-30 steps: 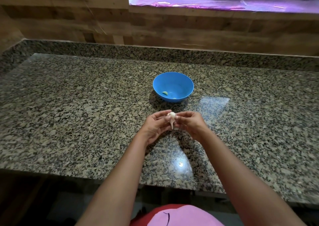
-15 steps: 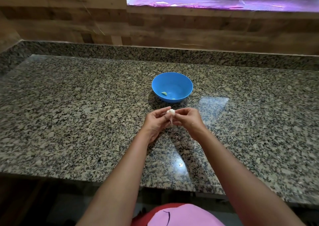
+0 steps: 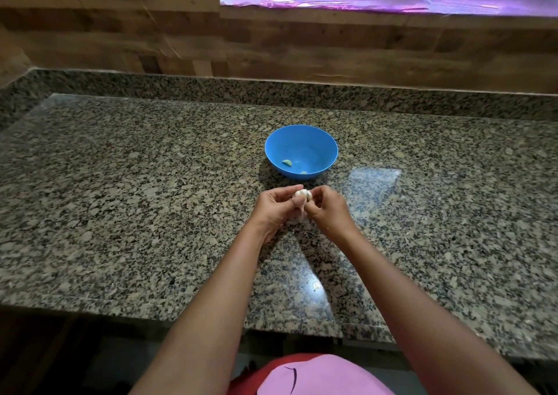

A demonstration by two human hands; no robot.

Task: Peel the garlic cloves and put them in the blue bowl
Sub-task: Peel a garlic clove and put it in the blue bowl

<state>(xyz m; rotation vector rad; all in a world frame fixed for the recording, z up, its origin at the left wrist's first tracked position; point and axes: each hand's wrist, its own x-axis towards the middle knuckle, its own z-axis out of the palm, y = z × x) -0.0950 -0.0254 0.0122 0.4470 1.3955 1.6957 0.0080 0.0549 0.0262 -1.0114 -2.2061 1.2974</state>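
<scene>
Over the table, both hands on the garlic

Just near of the blue bowl [image 3: 301,152], we hold a garlic bulb [image 3: 303,194] above the granite table [image 3: 120,198]. Our left hand [image 3: 276,209] grips it with curled fingers from the left, and our right hand [image 3: 326,210] pinches its right side. A pale strip of skin hangs below the bulb between the two hands. Two peeled cloves [image 3: 287,162] lie in the bowl's near side. A wood-panelled wall [image 3: 120,32] runs along the far edge.
</scene>
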